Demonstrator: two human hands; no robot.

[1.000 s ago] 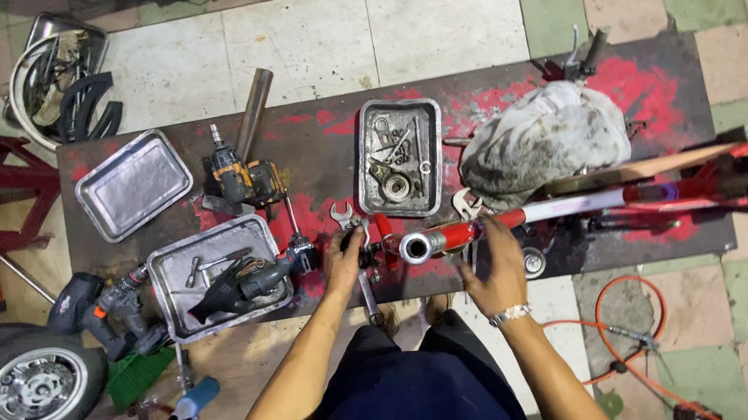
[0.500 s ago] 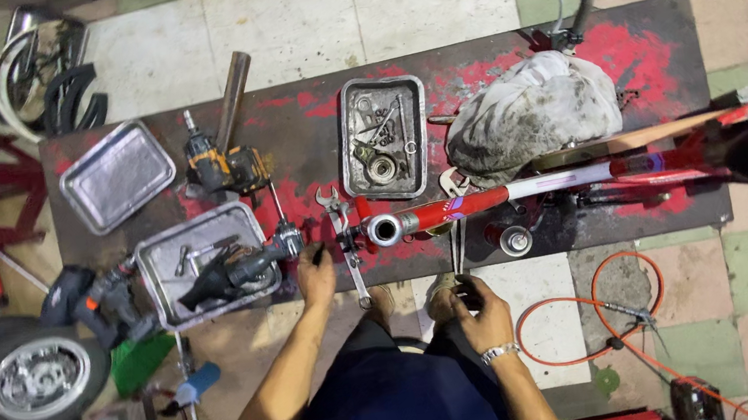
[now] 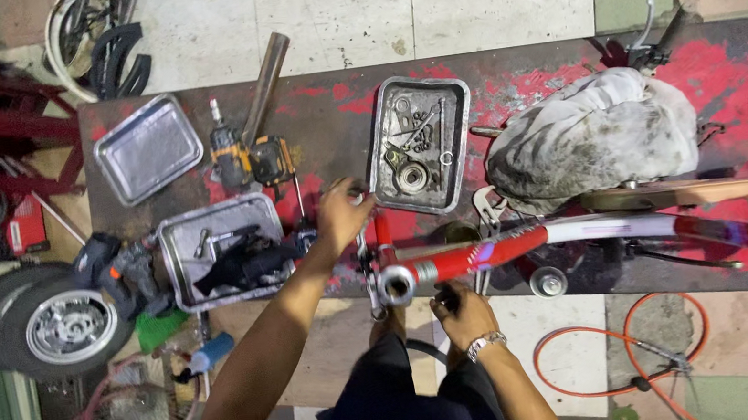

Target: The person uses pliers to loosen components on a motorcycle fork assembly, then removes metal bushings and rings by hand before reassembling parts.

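Head view, looking straight down on a paint-stained dark work mat (image 3: 548,71) laid on a tiled floor. A red and white bicycle frame (image 3: 532,242) lies lengthwise across the mat's near edge, its open tube end (image 3: 397,284) facing the person. Left hand (image 3: 343,216) reaches forward past the tube end, just beside the near left corner of a metal tray of small parts (image 3: 419,141); fingers curled together, seemingly around something small, though what it is cannot be told. Right hand (image 3: 463,314) sits low at the near edge, below the frame, fingers closed on a dark handle-like item whose working end is hidden. A second tray with dark tools (image 3: 223,249) lies left of the left hand, an empty tray (image 3: 147,148) beyond it, and a cordless drill (image 3: 247,159) between them. A rag-covered bundle (image 3: 591,138) rests on the frame's far side. Judgement: to work well at the tube end, keep the frame steady with one hand, hold the tool square to the opening, and return loose parts to the tray rather than the mat, where they would vanish against the paint.
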